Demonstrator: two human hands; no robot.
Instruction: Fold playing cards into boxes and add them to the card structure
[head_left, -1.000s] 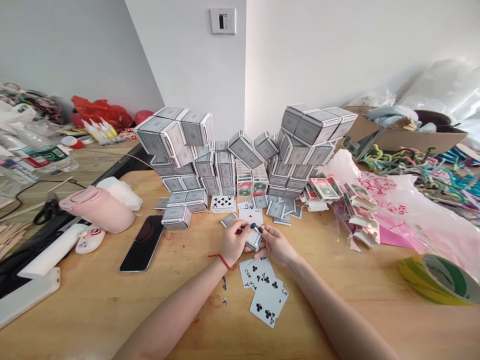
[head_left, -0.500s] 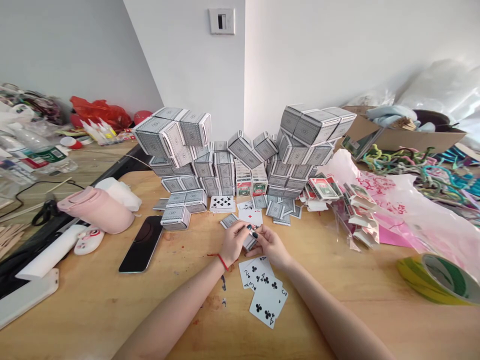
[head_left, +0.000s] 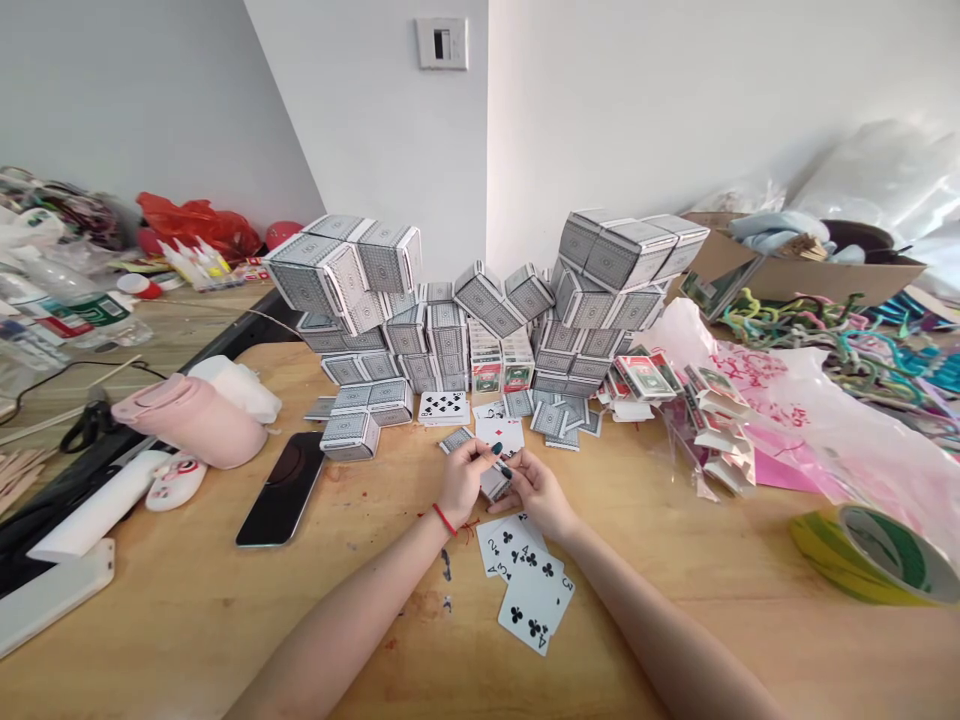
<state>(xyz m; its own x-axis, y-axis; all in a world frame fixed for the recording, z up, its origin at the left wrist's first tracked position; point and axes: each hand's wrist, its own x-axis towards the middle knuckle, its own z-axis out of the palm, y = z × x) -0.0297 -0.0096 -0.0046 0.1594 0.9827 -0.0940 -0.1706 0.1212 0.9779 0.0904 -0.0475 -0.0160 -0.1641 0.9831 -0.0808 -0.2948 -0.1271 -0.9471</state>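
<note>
I am gripping one card piece (head_left: 493,484) between left hand (head_left: 460,478) and right hand (head_left: 547,494), close together over the table (head_left: 360,570). Apparently done: blocks (head_left: 628,250), which are standing stacked behind. Apparently left: this piece; loose cards (head_left: 534,607), lying face-up nearer me.

Right hand (head_left: 545,496) now with thumb further below the left hand's (head_left: 459,483), more grey pattern visible on the held card (head_left: 493,484)

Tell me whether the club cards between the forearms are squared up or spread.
Spread: the club cards overlap face up at different angles, several corners showing.
</note>
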